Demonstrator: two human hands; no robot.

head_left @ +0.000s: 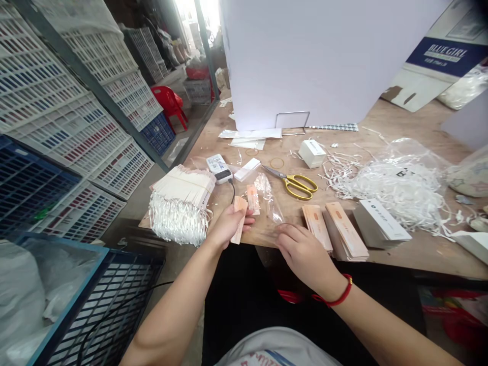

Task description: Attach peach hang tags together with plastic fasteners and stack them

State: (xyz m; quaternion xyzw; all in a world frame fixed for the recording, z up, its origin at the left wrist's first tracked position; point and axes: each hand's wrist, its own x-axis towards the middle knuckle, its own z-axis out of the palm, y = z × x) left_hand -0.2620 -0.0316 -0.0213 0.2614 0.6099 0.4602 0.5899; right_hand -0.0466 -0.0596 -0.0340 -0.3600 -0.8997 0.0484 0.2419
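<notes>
My left hand (225, 223) is closed around a small stack of orange-and-white paper tags (239, 216) at the table's front edge. Just beyond its fingertips lies another orange tag (252, 197). My right hand (301, 251) has its fingers curled together at the table edge, close to the lower end of a crumpled clear plastic strip (271, 201). What those fingers hold, if anything, is hidden. Beside the right hand stand two stacks of orange tags (318, 226) (346, 229) and a stack of white tags (383, 219).
A banded bundle of strung tags (185, 188) sits left of my left hand. Beyond are a white device (219, 169) with a cable, yellow-handled scissors (299, 186), and a small white stack (311, 152). White strings (396, 188) pile up at right. Crates (114, 264) stand left.
</notes>
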